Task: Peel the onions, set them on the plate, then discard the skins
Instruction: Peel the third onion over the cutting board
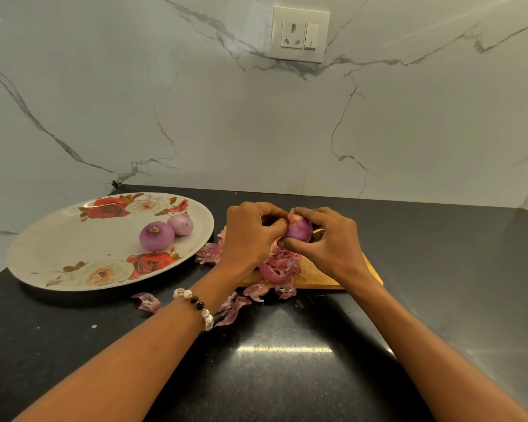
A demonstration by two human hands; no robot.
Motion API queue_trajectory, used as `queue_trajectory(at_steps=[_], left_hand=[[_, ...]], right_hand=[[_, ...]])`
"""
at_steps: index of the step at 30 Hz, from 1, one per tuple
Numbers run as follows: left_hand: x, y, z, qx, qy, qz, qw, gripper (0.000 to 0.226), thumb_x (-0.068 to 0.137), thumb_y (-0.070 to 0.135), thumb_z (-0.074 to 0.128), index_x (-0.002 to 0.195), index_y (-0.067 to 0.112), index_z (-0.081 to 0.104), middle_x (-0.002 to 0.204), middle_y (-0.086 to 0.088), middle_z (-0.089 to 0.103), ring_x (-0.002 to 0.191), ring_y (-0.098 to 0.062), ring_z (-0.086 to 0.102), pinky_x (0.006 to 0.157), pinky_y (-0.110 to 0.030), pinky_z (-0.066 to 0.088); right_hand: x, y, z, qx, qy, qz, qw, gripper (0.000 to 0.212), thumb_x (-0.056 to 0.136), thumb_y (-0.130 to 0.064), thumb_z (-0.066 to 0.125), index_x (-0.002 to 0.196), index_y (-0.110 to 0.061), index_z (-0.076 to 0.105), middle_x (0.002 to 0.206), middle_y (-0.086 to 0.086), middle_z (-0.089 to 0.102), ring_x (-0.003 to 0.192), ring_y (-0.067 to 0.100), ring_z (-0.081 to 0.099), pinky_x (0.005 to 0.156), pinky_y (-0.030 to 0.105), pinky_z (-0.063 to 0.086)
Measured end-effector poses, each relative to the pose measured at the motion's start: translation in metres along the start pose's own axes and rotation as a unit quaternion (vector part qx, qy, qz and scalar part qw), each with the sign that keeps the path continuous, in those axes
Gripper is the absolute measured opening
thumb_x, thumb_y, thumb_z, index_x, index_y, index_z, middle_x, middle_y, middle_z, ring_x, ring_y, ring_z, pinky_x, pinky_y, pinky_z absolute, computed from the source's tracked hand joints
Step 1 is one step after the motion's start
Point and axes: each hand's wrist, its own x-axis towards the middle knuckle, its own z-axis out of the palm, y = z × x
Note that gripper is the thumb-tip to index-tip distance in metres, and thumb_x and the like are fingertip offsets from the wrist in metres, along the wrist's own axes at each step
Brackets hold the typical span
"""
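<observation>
held onion point(299, 229) sits above the cutting board point(317, 277), skin-tufted end up and tilted toward the left hand point(250, 236), whose fingers pinch that skin; right hand point(326, 239) fingers curl around the bulb. black polished bench point(287, 345), white veined marble wall point(195, 117), one socket plate point(299, 33). count: two peeled onions point(156, 237) touching on one floral plate point(58, 248); loose skins point(278, 266) heaped on the board and scattered on the bench.

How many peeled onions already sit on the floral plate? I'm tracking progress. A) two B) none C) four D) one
A: two peeled onions lie side by side on the plate, while both hands hold a third over the cutting board.
</observation>
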Motion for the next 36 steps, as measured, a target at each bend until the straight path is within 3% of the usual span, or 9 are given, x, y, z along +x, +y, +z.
queue_trajectory(at_steps=[12, 16, 24, 29, 36], left_hand=[[-0.004, -0.002, 0.006, 0.023, 0.032, 0.029, 0.999, 0.011, 0.081, 0.003, 0.068, 0.088, 0.007, 0.075, 0.082, -0.001, 0.071, 0.069, 0.003, 0.058, 0.068, -0.003, 0.046], [0.000, -0.003, 0.003, 0.027, -0.004, 0.020, 0.999, 0.012, 0.085, 0.007, 0.064, 0.092, 0.008, 0.074, 0.083, 0.000, 0.070, 0.071, -0.003, 0.060, 0.067, -0.006, 0.047], [0.005, -0.005, 0.000, -0.032, -0.067, -0.037, 0.997, 0.012, 0.092, 0.007, 0.059, 0.098, 0.006, 0.070, 0.083, -0.001, 0.066, 0.071, -0.010, 0.065, 0.051, -0.016, 0.053], [0.006, -0.007, -0.002, -0.061, -0.072, -0.057, 0.994, 0.011, 0.089, 0.018, 0.066, 0.096, 0.012, 0.071, 0.088, -0.004, 0.070, 0.079, -0.015, 0.068, 0.057, -0.029, 0.059], [0.004, -0.007, 0.000, -0.021, -0.039, -0.047, 0.998, 0.011, 0.082, 0.020, 0.074, 0.090, 0.012, 0.075, 0.081, 0.002, 0.071, 0.074, -0.010, 0.067, 0.069, -0.025, 0.057]], right_hand=[[-0.001, -0.001, 0.000, 0.020, -0.021, 0.004, 1.000, 0.064, 0.065, -0.033, 0.089, 0.122, -0.011, 0.068, 0.103, 0.005, 0.068, 0.092, 0.016, 0.063, 0.077, 0.030, 0.058], [0.001, 0.003, -0.002, 0.070, -0.046, 0.053, 0.995, 0.063, 0.068, -0.026, 0.089, 0.125, -0.012, 0.067, 0.108, 0.002, 0.070, 0.096, 0.011, 0.065, 0.082, 0.025, 0.057], [0.004, 0.007, -0.009, 0.195, -0.080, 0.143, 0.967, 0.042, 0.077, -0.006, 0.079, 0.115, -0.013, 0.063, 0.105, 0.004, 0.070, 0.097, 0.020, 0.068, 0.087, 0.036, 0.058], [0.004, 0.009, -0.011, 0.196, -0.085, 0.145, 0.966, 0.038, 0.078, -0.004, 0.077, 0.112, -0.013, 0.065, 0.101, 0.001, 0.070, 0.095, 0.021, 0.069, 0.085, 0.035, 0.059], [0.002, 0.009, -0.008, 0.162, -0.096, 0.109, 0.976, 0.045, 0.075, -0.007, 0.081, 0.116, -0.013, 0.064, 0.106, 0.000, 0.069, 0.097, 0.017, 0.068, 0.085, 0.032, 0.059]])
